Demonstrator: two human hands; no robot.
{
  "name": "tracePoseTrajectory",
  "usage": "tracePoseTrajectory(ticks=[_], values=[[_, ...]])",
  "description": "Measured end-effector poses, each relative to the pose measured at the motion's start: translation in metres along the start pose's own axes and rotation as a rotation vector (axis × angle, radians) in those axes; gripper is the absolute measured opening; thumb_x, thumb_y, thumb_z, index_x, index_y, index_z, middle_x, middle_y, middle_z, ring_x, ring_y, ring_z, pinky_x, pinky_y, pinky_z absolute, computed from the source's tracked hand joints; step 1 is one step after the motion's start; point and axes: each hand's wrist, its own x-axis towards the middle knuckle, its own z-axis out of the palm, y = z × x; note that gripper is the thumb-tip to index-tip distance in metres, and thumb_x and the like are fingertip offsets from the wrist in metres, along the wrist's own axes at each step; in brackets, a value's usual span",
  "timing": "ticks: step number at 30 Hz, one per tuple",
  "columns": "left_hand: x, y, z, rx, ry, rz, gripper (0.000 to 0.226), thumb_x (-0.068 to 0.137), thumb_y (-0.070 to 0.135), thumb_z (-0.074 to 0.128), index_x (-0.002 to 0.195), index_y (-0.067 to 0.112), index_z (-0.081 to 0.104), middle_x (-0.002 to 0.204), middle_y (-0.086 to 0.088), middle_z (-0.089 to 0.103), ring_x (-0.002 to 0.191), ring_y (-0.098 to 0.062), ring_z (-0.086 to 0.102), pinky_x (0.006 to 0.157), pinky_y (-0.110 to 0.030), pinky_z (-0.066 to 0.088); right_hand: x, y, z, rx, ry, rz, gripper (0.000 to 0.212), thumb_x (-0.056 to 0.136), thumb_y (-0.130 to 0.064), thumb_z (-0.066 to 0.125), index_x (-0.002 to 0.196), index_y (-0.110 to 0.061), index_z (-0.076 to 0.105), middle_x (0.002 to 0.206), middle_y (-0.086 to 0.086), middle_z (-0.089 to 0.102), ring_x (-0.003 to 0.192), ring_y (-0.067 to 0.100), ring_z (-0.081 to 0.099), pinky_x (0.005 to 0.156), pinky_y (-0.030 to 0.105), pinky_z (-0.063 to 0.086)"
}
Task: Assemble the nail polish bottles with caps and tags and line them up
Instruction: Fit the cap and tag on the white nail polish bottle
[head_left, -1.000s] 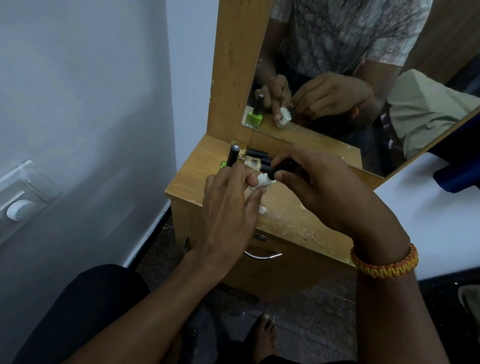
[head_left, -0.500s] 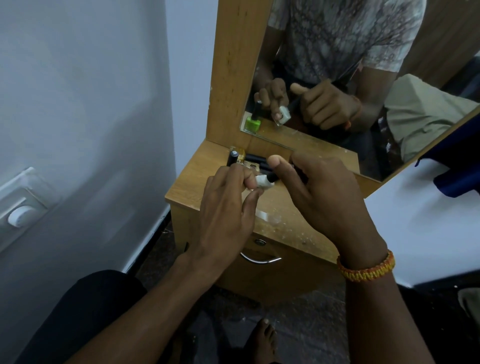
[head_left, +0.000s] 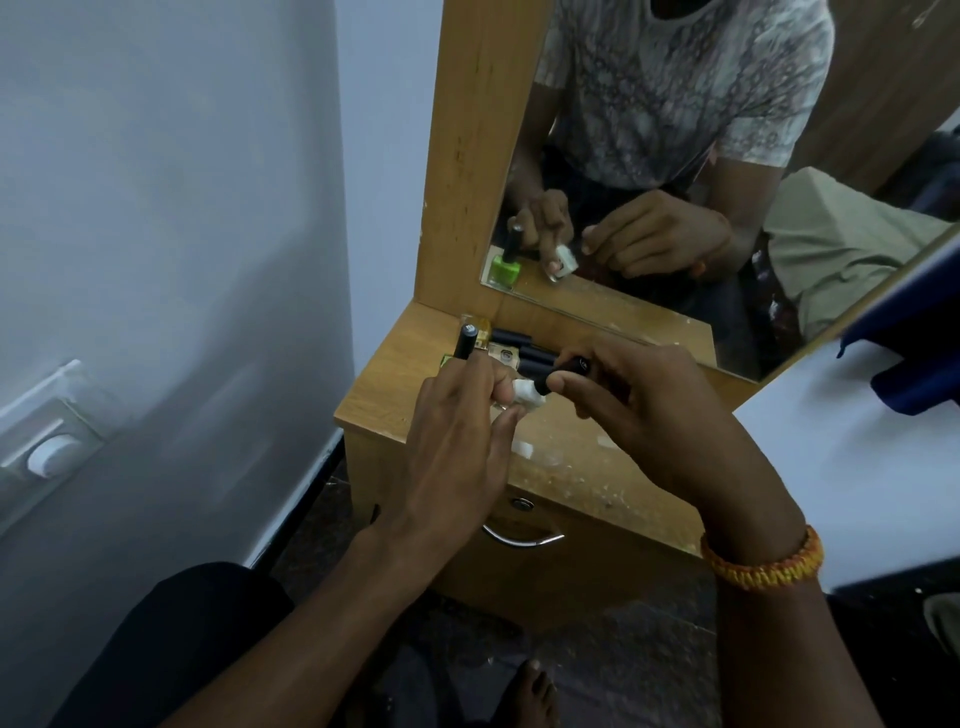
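Pinched between both hands: white bottle (head_left: 525, 393) meeting its black cap (head_left: 566, 370) at frame centre.

Left hand (head_left: 457, 441) clamps the small bottle with thumb and fingers; right hand (head_left: 644, 410) curls round the long cap, set at the neck. Judged risk: a tilted cap could cross-thread or spill polish, and the left knuckles sit close enough to topple the green bottle (head_left: 102, 340) standing just upper left on the wooden dresser (head_left: 395, 374).

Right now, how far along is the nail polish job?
Early, by the look of it. One green bottle, seen in the mirror, already stands capped. In hand: the left hand holds a white bottle while the right hand grips its black cap. Left: loose caps lie at the mirror's foot; no line-up shows yet.
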Motion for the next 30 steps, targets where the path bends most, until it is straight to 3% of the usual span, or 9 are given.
tracePoseTrajectory(ticks=[6, 9, 11, 13, 15, 18, 23, 27, 30], values=[[-0.001, 0.001, 0.003, 0.0, -0.002, 0.01, 0.036, 0.097, 0.019, 0.067, 0.098, 0.037, 0.036, 0.105, 0.011, 0.047, 0.098, -0.008, 0.043, 0.072, -0.02, 0.04, 0.001, 0.0, 0.013, -0.16, 0.157, 0.049, 0.061, 0.099, -0.076, 0.034, 0.082, -0.026, 0.064, 0.058, -0.005, 0.053, 0.05, 0.013, 0.05, 0.049, 0.044, 0.046], [0.0, 0.001, 0.004, 0.011, 0.003, 0.012, 0.039, 0.095, 0.019, 0.069, 0.097, 0.038, 0.035, 0.104, 0.012, 0.045, 0.097, -0.007, 0.043, 0.072, -0.02, 0.038, -0.001, -0.002, 0.007, -0.034, 0.148, 0.07, 0.061, 0.099, -0.078, 0.031, 0.106, -0.029, 0.067, 0.066, -0.006, 0.058, 0.057, 0.01, 0.055, 0.053, 0.04, 0.046], [0.001, 0.001, 0.005, 0.019, 0.004, 0.01, 0.04, 0.095, 0.02, 0.069, 0.097, 0.04, 0.034, 0.103, 0.013, 0.044, 0.097, -0.006, 0.042, 0.072, -0.018, 0.036, -0.004, -0.002, -0.002, 0.11, 0.08, 0.053, 0.054, 0.101, -0.07, 0.044, 0.131, -0.029, 0.061, 0.08, -0.013, 0.062, 0.07, 0.007, 0.061, 0.057, 0.021, 0.044], [0.001, 0.0, 0.005, 0.019, 0.002, 0.008, 0.04, 0.095, 0.02, 0.069, 0.097, 0.039, 0.034, 0.103, 0.013, 0.044, 0.097, -0.007, 0.042, 0.072, -0.019, 0.037, -0.008, 0.0, -0.01, 0.148, -0.031, -0.007, 0.042, 0.101, -0.051, 0.06, 0.136, -0.029, 0.059, 0.094, -0.018, 0.064, 0.082, 0.007, 0.063, 0.065, 0.018, 0.048], [0.001, -0.001, 0.005, 0.021, 0.001, 0.018, 0.038, 0.095, 0.019, 0.068, 0.097, 0.038, 0.035, 0.102, 0.012, 0.045, 0.096, -0.009, 0.043, 0.073, -0.022, 0.039, -0.01, 0.002, -0.01, 0.137, -0.066, -0.044, 0.026, 0.1, -0.034, 0.066, 0.126, -0.029, 0.065, 0.1, -0.02, 0.067, 0.084, 0.007, 0.064, 0.067, 0.023, 0.051], [-0.002, -0.004, 0.007, 0.017, -0.014, 0.049, 0.034, 0.096, 0.021, 0.066, 0.098, 0.037, 0.036, 0.104, 0.011, 0.046, 0.097, -0.011, 0.045, 0.076, -0.025, 0.042, -0.008, 0.002, -0.002, 0.115, -0.015, 0.0, 0.015, 0.1, -0.038, 0.065, 0.11, -0.028, 0.069, 0.087, -0.014, 0.068, 0.075, 0.007, 0.064, 0.064, 0.032, 0.052], [-0.001, -0.003, 0.007, 0.009, -0.015, 0.055, 0.03, 0.097, 0.023, 0.065, 0.097, 0.037, 0.037, 0.103, 0.011, 0.047, 0.098, -0.009, 0.044, 0.075, -0.023, 0.041, -0.005, 0.003, 0.009, -0.144, 0.144, 0.044, 0.041, 0.096, -0.065, 0.054, 0.081, -0.028, 0.059, 0.061, -0.009, 0.052, 0.051, 0.01, 0.047, 0.048, 0.032, 0.036], [0.003, -0.001, 0.001, -0.009, -0.009, 0.043, 0.036, 0.097, 0.021, 0.066, 0.097, 0.04, 0.036, 0.101, 0.014, 0.045, 0.097, -0.01, 0.045, 0.076, -0.015, 0.038, -0.009, -0.001, -0.002, 0.071, 0.088, 0.051, 0.052, 0.093, -0.065, 0.06, 0.134, -0.034, 0.058, 0.077, -0.01, 0.06, 0.065, 0.009, 0.057, 0.054, 0.021, 0.042], [0.003, -0.001, 0.001, -0.017, -0.017, 0.053, 0.034, 0.096, 0.018, 0.067, 0.098, 0.036, 0.038, 0.101, 0.011, 0.047, 0.097, -0.011, 0.047, 0.076, -0.016, 0.038, -0.014, 0.001, -0.007, 0.111, 0.019, -0.007, 0.041, 0.097, -0.033, 0.072, 0.136, -0.032, 0.063, 0.093, -0.023, 0.062, 0.083, -0.001, 0.062, 0.068, 0.011, 0.046]])
